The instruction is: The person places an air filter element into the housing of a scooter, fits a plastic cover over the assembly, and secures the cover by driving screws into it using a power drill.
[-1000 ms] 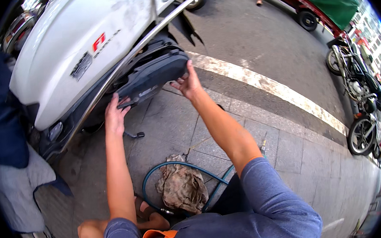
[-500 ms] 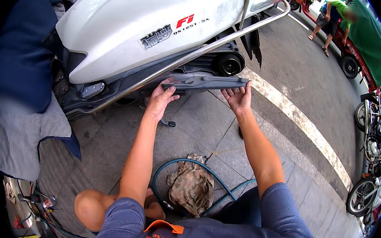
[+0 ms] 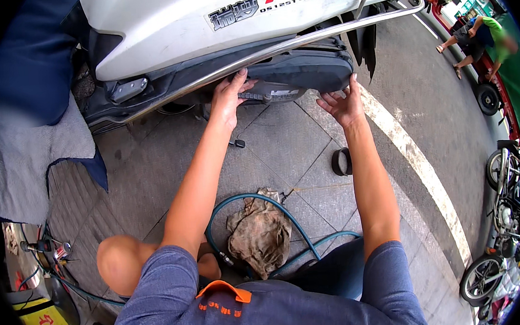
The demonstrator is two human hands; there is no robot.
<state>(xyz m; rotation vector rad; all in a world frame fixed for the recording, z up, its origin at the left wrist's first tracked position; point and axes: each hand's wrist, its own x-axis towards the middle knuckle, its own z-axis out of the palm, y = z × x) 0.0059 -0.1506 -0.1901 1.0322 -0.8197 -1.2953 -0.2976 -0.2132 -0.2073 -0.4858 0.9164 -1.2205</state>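
A white scooter [image 3: 164,29] stands side-on above me with a chrome rail [image 3: 317,34] along its lower side. Below the rail a black plastic cover [image 3: 311,70] lies flat against the dark engine housing. My left hand [image 3: 228,94] holds the cover's left part, thumb and fingertips on it. My right hand [image 3: 344,104] holds its right end from below, fingertips on the edge, fingers slightly curled.
A stained rag [image 3: 260,242], blue hose [image 3: 313,250] and black ring [image 3: 340,161] lie on the paving. A grey-lined navy cover [image 3: 28,162] hangs at left. Right: a person [image 3: 470,42], red green-covered tricycle [image 3: 517,81] and motorcycles [image 3: 502,217].
Both hands have moved up with the black cover, which now sits against the housing, hiding the round opening seen half a second ago.
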